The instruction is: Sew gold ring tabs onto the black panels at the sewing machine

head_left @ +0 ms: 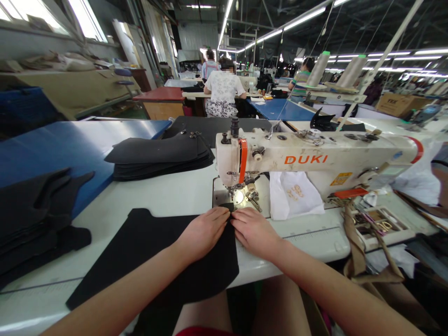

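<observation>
A large black fabric piece (140, 252) lies on the pale sewing table, its front edge hanging over my lap. At its upper right corner, my left hand (208, 231) is closed, fingertips pinching the fabric. My right hand (254, 231) pinches the same corner from the right, so the fingertips of both hands nearly touch. Just beyond them, a small black end of material reaches the metal plate (221, 192) below the needle area of the white sewing machine (269, 151). Whether the presser foot rests on the fabric is too small to tell.
Stacked black pieces (157, 156) sit behind at the left, more (38, 214) at the far left. A white cloth (296, 196) lies under the machine arm. At the right are a tool tray (381, 226) and brown straps (355, 242). A person (224, 91) sits farther back.
</observation>
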Available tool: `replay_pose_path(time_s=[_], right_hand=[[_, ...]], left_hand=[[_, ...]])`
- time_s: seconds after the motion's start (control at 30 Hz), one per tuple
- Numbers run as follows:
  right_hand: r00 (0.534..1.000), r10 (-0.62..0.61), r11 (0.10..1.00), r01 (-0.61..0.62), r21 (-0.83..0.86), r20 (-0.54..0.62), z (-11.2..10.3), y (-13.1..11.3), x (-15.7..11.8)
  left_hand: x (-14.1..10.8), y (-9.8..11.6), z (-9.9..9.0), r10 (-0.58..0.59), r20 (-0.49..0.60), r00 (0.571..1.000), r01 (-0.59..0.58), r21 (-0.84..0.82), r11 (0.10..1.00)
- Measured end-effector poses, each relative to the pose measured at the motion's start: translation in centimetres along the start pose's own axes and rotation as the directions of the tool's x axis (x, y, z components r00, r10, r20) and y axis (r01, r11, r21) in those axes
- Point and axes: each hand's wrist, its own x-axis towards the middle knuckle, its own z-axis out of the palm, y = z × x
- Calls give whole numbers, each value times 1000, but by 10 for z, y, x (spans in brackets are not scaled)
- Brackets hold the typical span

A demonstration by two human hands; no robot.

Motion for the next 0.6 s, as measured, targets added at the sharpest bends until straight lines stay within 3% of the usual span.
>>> replay_pose_path(time_s=[0.3, 0.6], right_hand=[[999, -29, 994, 32, -108, 25, 9, 3, 0], [1000, -9, 991, 13, -135, 30, 9, 17, 11]], left_hand=[[-9, 0, -1, -65, 28, 997, 67, -70, 995], [4, -12, 5, -51, 29, 998, 52, -33, 998]])
